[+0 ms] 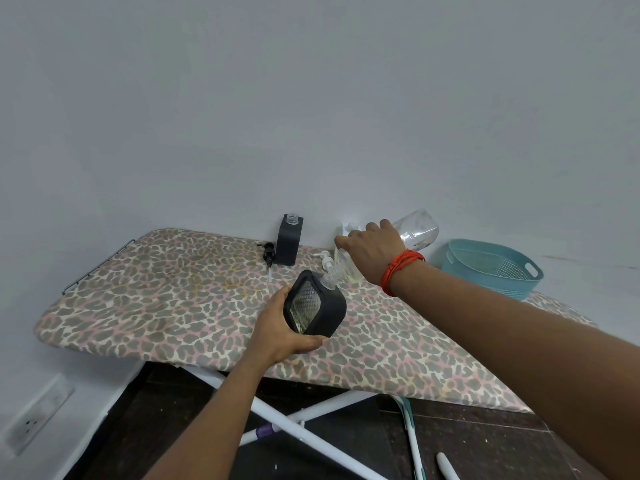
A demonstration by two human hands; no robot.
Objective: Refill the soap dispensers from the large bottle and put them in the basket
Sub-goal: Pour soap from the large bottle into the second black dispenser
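Observation:
My left hand (280, 327) grips a black dispenser (313, 304) with a ribbed clear window, tilted, its open neck pointing up and to the right. My right hand (372, 249) holds the large clear bottle (417, 230) tipped over, base up, its mouth against the dispenser's neck. A second black dispenser (289, 242) stands uncapped at the back of the board. Its black pump (268, 254) lies beside it. A white pump (325, 259) lies near the bottle's mouth. The teal basket (491, 268) sits at the right, nothing visible inside it.
Everything sits on a leopard-print ironing board (173, 299) against a grey wall. A clear bottle (346, 230) stands partly hidden behind my right hand. White crossed legs (301, 417) show below. A wall socket (34, 417) is at the lower left.

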